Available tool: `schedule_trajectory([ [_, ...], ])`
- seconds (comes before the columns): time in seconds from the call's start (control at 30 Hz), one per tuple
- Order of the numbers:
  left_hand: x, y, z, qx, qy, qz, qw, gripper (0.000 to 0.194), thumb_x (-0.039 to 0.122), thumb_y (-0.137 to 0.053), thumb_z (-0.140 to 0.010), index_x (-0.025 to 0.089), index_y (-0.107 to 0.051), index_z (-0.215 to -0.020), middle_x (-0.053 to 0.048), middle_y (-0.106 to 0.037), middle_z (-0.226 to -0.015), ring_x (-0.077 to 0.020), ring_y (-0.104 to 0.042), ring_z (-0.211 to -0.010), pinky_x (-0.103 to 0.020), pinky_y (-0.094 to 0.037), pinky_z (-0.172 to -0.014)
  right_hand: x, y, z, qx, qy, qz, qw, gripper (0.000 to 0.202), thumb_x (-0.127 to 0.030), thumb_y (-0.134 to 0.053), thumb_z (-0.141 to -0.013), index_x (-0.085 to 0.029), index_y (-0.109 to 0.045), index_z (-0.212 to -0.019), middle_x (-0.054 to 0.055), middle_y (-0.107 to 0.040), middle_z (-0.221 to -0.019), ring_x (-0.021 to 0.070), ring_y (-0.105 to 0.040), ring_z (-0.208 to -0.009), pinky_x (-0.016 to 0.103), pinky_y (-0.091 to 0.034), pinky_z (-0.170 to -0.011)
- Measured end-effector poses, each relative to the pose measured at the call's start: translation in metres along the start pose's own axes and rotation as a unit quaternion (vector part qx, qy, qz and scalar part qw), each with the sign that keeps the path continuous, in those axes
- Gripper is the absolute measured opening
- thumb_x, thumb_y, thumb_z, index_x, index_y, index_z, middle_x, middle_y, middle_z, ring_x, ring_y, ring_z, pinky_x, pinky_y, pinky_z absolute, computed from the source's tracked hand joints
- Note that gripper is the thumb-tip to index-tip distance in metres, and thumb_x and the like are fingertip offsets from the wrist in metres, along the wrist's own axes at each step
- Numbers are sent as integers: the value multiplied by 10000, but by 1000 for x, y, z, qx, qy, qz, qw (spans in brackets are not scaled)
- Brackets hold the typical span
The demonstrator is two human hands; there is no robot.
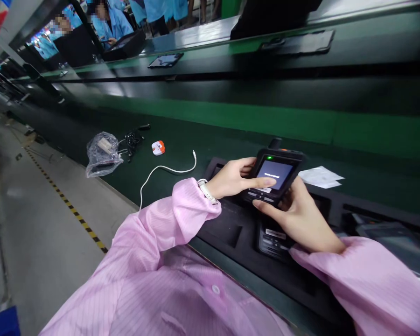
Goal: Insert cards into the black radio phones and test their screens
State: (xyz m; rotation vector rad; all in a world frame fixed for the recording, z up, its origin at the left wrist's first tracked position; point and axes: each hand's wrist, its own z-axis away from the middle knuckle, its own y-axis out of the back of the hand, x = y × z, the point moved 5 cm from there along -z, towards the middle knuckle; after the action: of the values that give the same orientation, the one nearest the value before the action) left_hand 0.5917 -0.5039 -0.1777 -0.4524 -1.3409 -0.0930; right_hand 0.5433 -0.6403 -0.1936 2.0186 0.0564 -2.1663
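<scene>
A black handheld device (pixel 275 173) with a lit screen and a green light is held above a black foam tray (pixel 231 228). My left hand (pixel 233 178) grips its left side, the index finger lying across the bottom of the screen. My right hand (pixel 297 217) cradles it from below and the right, thumb on the lower keys. A second black device (pixel 272 239) lies in a tray slot just under my right hand. Both sleeves are pink.
A white cable (pixel 161 170), an orange-and-white small part (pixel 158 148), a clear plastic bag (pixel 102 154) and black cords (pixel 133 139) lie on the green bench to the left. White paper (pixel 320 177) sits right of the device. People in blue coats work at the far line.
</scene>
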Motion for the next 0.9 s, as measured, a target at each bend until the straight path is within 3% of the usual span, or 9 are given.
schedule_trajectory([
  [0.3, -3, 3, 1, 4, -1, -29, 1000, 682, 379, -1021, -426, 115, -722, -980, -94, -754, -1015, -252, -696, -993, -466, -506, -1014, -5, -1, -1, -9, 14, -5, 1000, 577, -428, -817, -672, -316, -522, -1156, 139, -637, -1237, 386, -650, -1207, 596, -535, -1095],
  [0.47, 5, 3, 4, 4, -1, -43, 999, 736, 386, -1033, -360, 106, -743, -976, -116, -776, -1036, -274, -711, -996, -465, -516, -1014, 0, -4, -4, -36, 47, -19, 998, 720, -500, -814, -723, -298, -460, -1316, 127, -621, -1356, 340, -616, -1311, 557, -507, -1160],
  [0.73, 13, 5, 6, 27, -18, -45, 998, 684, 316, -1044, -334, 111, -752, -918, -107, -792, -986, -241, -717, -940, -429, -526, -998, 3, -7, -9, -56, 69, -28, 996, 797, -524, -809, -744, -248, -409, -1376, 152, -606, -1413, 307, -606, -1357, 514, -483, -1188],
  [0.9, 12, 6, 6, 20, -29, -50, 998, 682, 356, -1040, -370, 117, -763, -945, -115, -801, -1016, -243, -732, -959, -426, -530, -1008, 4, -7, -10, -55, 75, -40, 995, 785, -500, -821, -753, -258, -416, -1381, 141, -605, -1417, 300, -612, -1351, 512, -487, -1189],
])
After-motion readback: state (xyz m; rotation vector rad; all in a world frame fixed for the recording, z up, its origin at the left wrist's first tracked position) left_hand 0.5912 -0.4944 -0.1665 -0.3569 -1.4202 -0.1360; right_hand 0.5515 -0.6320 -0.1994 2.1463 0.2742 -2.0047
